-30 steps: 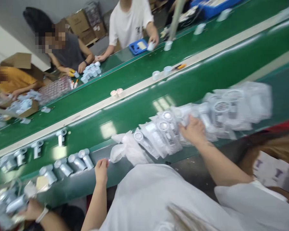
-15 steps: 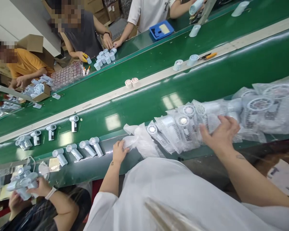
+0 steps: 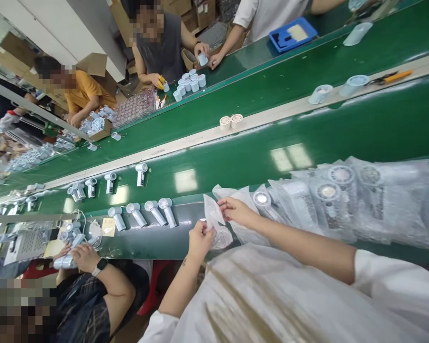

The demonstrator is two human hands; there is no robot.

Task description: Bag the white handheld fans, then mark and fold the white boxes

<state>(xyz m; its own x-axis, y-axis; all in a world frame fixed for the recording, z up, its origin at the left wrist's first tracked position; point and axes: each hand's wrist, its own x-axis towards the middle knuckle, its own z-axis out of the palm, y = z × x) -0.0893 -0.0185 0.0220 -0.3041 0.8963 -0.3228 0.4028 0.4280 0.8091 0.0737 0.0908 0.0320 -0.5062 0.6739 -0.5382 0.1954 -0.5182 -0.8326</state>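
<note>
Left hand [image 3: 200, 240] clenched around a clear plastic bag [image 3: 213, 214], right hand [image 3: 238, 212] pinching its upper edge; bag at 12 o'clock from the chest, round contents blurred behind film and fingers. Bagged handheld fans [image 3: 343, 202] at 3 o'clock, cut off by the frame's right edge.

A crumpled clear plastic bag [image 3: 211, 214] with a round fan grille [image 3: 222, 240] inside its lower end

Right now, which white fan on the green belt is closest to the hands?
The fan at the right end of the front row is closest to the left hand on the clear bag; the others sit farther left.
</note>
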